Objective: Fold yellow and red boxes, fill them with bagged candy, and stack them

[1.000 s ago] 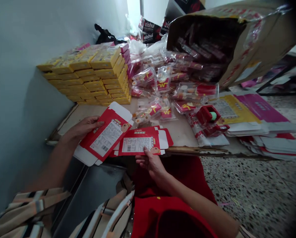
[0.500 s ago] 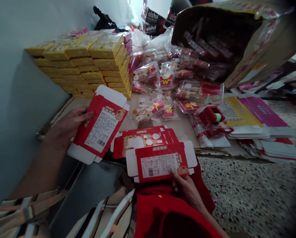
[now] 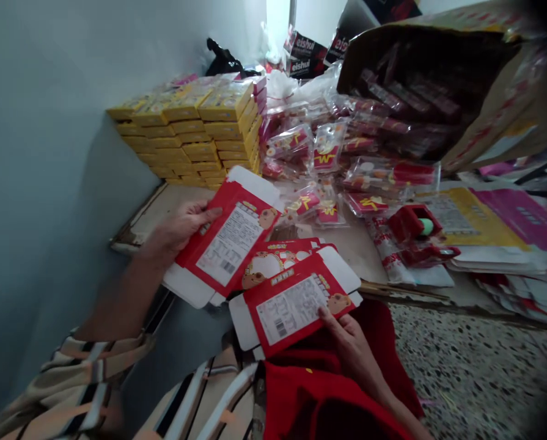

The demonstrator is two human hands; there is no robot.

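My left hand [image 3: 184, 229] grips a flattened red carton [image 3: 213, 229] by its left edge, thumb on the printed face and fingers behind. White end flaps stick out at its top and bottom. Lower and to the right, a second flat red carton [image 3: 264, 305] lies tilted over my lap. My right hand [image 3: 346, 336] pinches its lower right corner, with the thumb on top beside the bear picture and the other fingers partly hidden beneath. Between the two, more flat red cartons [image 3: 273, 260] show their windowed fronts, partly covered by the held ones.
Stacked yellow boxes [image 3: 195, 131] stand against the wall at the left. Clear-wrapped packets [image 3: 326, 153] are heaped mid-table before an open cardboard box [image 3: 484, 122]. A red tape dispenser [image 3: 413, 226] sits at the right, beside flat yellow and purple cartons [image 3: 521, 214].
The left-hand carton has come nearer the right-hand one and now overlaps the cartons between. The right-hand carton has tilted, its right end higher. The whole view has shifted a little.
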